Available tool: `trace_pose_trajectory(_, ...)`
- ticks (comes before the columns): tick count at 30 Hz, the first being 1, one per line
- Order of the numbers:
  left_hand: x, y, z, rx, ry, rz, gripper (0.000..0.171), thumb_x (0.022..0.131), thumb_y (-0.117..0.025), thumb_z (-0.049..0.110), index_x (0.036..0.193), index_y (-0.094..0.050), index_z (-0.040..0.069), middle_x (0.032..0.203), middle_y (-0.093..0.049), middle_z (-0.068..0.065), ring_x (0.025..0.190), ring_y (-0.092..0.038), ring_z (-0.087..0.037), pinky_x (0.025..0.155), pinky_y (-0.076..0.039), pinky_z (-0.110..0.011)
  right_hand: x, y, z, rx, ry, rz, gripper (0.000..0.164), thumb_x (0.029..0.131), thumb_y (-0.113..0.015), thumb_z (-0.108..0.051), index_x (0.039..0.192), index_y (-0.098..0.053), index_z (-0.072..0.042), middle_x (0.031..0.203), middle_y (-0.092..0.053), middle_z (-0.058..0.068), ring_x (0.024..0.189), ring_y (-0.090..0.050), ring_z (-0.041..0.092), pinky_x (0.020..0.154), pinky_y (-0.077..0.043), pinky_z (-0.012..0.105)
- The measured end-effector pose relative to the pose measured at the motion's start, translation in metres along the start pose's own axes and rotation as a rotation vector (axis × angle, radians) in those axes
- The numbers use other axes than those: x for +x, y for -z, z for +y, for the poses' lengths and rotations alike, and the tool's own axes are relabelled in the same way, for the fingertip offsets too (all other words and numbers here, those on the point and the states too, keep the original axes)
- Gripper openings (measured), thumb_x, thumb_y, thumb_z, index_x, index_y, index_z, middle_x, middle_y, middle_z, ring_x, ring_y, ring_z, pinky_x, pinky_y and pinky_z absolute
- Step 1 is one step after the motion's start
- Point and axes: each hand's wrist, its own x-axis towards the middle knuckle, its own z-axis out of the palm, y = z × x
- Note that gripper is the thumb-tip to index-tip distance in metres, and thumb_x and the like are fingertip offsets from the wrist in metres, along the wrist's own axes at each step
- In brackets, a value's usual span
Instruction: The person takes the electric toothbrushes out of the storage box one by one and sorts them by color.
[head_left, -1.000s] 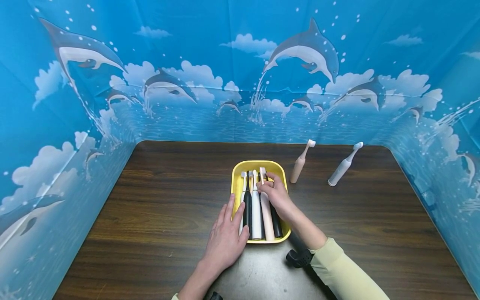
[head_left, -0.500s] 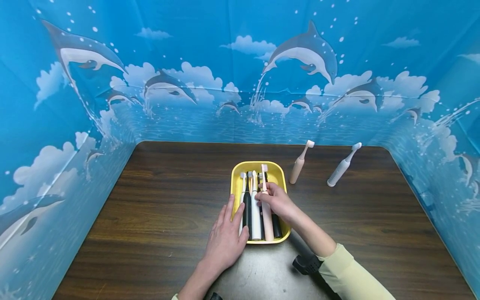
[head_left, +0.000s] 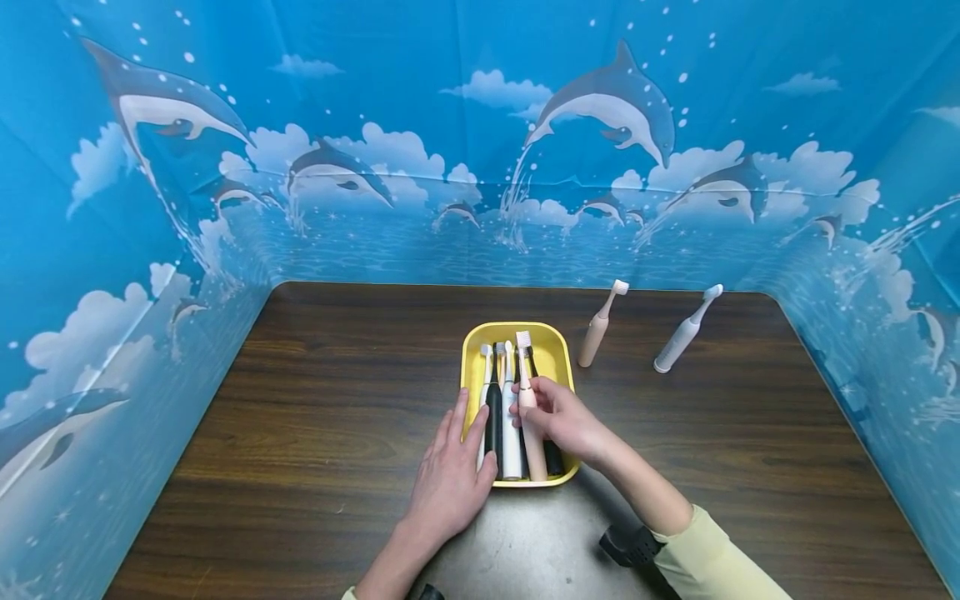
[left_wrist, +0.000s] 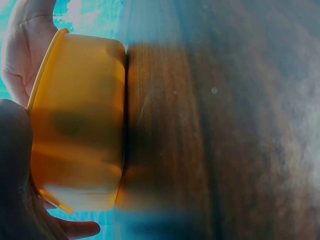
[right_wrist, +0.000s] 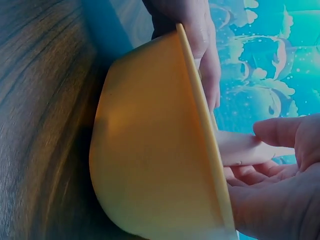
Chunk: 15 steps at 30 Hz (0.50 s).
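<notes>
A pale pink electric toothbrush [head_left: 536,452] is pinched by my right hand [head_left: 570,423], thumb on one side of the handle and fingers on the other. Its brush head points away, and its lower end is still within the yellow bin [head_left: 557,350]. My left hand [head_left: 452,477] rests along the bin's left rim with fingers extended. Beside the pink one lie a black toothbrush [head_left: 493,421], a white toothbrush [head_left: 511,433] and several others, partly hidden by the hands. In the right wrist view, the pink handle [right_wrist: 239,145] shows past the bin's rim.
A beige electric toothbrush [head_left: 595,340] and a light grey one [head_left: 678,343] stand upright on the dark wooden table [head_left: 337,400] right of the bin. A dolphin-print curtain [head_left: 375,233] encloses the back and sides.
My right hand has slid from near the brush head down to the pink toothbrush's handle, toward me. Its brush head rose and tilted, then turned slightly left. The left hand has stayed put.
</notes>
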Motion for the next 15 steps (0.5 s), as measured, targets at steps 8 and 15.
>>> trace_pose_trajectory(8, -0.001, 0.000, -0.001, -0.002, -0.028, 0.025, 0.060, 0.097, -0.058, 0.034, 0.154, -0.049, 0.016, 0.171, -0.013, -0.007, 0.143, -0.037, -0.045, 0.102, -0.043, -0.064, -0.012, 0.002, -0.003, -0.068, 0.040, 0.011, 0.038, 0.104, -0.056, -0.008, 0.138, -0.049, 0.008, 0.117, -0.067, 0.019, 0.104, -0.067, 0.029, 0.082, -0.059, 0.042)
trace_pose_trajectory(15, -0.002, 0.000, -0.001, -0.010, -0.034, 0.032, 0.060, 0.097, -0.058, 0.034, 0.154, -0.049, 0.016, 0.171, -0.013, -0.008, 0.143, -0.038, -0.045, 0.102, -0.043, -0.064, -0.018, 0.001, -0.003, -0.135, 0.113, 0.024, 0.035, 0.104, -0.058, -0.010, 0.134, -0.054, 0.007, 0.116, -0.068, 0.016, 0.105, -0.068, 0.027, 0.090, -0.056, 0.046)
